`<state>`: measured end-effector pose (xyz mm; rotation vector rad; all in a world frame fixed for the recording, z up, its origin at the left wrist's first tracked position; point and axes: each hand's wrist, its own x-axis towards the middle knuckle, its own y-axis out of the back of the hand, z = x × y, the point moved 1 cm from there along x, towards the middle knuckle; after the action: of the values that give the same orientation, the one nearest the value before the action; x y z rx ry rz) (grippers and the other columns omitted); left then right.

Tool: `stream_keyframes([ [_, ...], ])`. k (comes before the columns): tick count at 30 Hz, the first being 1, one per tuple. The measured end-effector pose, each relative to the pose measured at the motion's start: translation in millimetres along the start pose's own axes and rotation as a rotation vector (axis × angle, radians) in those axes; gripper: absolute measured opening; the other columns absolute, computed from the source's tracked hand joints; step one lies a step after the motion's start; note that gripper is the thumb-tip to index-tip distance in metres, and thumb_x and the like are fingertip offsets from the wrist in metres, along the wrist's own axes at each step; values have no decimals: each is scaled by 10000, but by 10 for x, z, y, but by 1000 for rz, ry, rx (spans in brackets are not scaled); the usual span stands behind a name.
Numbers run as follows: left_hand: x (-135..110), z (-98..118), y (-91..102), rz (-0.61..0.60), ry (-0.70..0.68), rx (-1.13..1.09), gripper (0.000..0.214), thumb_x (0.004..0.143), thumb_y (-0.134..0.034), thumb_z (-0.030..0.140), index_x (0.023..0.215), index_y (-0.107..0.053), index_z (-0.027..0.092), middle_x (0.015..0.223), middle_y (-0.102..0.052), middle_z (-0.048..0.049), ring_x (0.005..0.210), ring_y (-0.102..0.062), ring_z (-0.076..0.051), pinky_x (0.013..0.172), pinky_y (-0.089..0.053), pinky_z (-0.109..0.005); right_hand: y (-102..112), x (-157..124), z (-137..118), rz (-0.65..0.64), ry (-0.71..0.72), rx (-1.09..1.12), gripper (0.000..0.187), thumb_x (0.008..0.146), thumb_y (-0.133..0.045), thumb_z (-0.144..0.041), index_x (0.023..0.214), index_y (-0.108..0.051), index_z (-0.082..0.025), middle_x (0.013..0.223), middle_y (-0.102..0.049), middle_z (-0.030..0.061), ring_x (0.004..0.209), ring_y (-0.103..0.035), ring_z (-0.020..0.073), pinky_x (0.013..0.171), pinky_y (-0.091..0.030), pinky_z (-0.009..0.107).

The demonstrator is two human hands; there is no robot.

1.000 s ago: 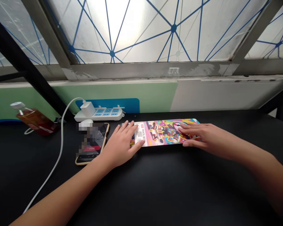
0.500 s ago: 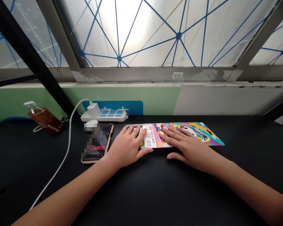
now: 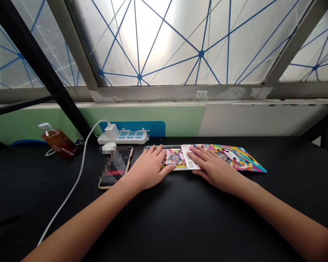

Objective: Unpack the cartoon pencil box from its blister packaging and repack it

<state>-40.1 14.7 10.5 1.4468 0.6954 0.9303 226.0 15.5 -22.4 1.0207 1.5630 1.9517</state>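
Observation:
A long, flat pencil box (image 3: 175,157) with a colourful cartoon print and a clear rim lies on the black table. My left hand (image 3: 149,165) spans its left end, fingers stretched over the top and thumb along the near edge. Shifted to the right over the box is a bright printed cover (image 3: 246,160) with a white barcode label (image 3: 190,163). My right hand (image 3: 214,163) lies on this cover, its fingers across the label end and its thumb at the near edge. The right part of the cover reaches past my right hand.
A phone (image 3: 117,165) in a tan case lies left of the box, partly blurred. Behind it are a white power strip (image 3: 131,136) and a plugged-in charger (image 3: 112,131) with a white cable (image 3: 80,174). A tilted drink bottle (image 3: 60,142) stands farther left.
The printed cover has slid right along the pencil box, uncovering more of the cartoon print between my hands. Both hands stay in nearly the same places. The view has shifted slightly.

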Motion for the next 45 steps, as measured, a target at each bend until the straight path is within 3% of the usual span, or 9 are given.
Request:
stream_keyframes([
  [3,94,87,-33,-25,26,-37,674,1028,-305,607,1532,-420,175,1651,-287,-158,1526,-239,-390,1174,-294,-608,-38,30,-10,-2,0,-3,505,1025,-446,-290,1524,-435,-215,1600,-415,139,1474,-355,373,1146,-378,592],
  [7,168,121,-113,-43,37,-55,659,1042,-246,591,1551,-400,200,1652,-291,-137,1539,-213,-361,1195,-244,-611,-7,24,51,0,17,-22,508,1006,-474,-229,1513,-457,-214,1575,-451,148,1457,-386,373,1133,-394,585],
  [13,99,-39,-103,-73,40,-90,682,1025,-243,631,1570,-369,241,1675,-237,-77,1550,-193,-321,1221,-197,-577,73,-4,113,-22,99,-20,496,1006,-508,-273,1498,-486,-212,1540,-492,164,1407,-465,368,1100,-427,598],
  [21,97,-140,-1,-166,72,-149,613,1034,-250,548,1543,-408,246,1673,-253,-55,1558,-182,-276,1225,-196,-555,139,-72,207,-45,74,66,523,969,-582,-347,1478,-517,-245,1526,-521,120,1397,-483,348,1117,-434,562],
  [30,56,-300,29,-138,148,-172,586,1018,-267,524,1484,-479,238,1661,-294,-59,1555,-193,-286,1226,-181,-572,288,-170,400,-77,-63,53,529,869,-467,-112,1368,-618,-199,1401,-633,137,1234,-633,309,1004,-539,473],
  [37,67,-316,-57,-89,146,-158,594,1021,-266,522,1500,-464,234,1656,-307,-77,1545,-223,-299,1224,-180,-576,537,-273,617,90,-280,-86,669,780,-414,-8,1391,-608,-198,1345,-683,91,1153,-684,286,963,-565,426],
  [40,68,-308,-73,-59,134,-146,574,1029,-264,507,1494,-470,242,1649,-323,-86,1538,-242,-303,1214,-197,-584,629,-255,314,168,-229,-100,693,773,-412,-1,1417,-587,-186,1406,-636,118,1226,-637,328,1033,-515,508],
  [43,67,-291,-80,-27,121,-122,558,1037,-266,480,1495,-468,235,1639,-345,-96,1532,-260,-307,1206,-219,-590,582,-217,-398,172,-9,-52,652,812,-415,-23,1421,-582,-187,1474,-570,137,1325,-560,352,1106,-435,574],
  [45,67,-273,-85,-14,122,-108,546,1041,-264,464,1495,-467,239,1636,-352,-96,1528,-269,-314,1199,-230,-598,471,-211,-931,128,172,8,558,884,-463,-136,1432,-567,-145,1494,-531,180,1336,-543,387,1100,-436,581],
])
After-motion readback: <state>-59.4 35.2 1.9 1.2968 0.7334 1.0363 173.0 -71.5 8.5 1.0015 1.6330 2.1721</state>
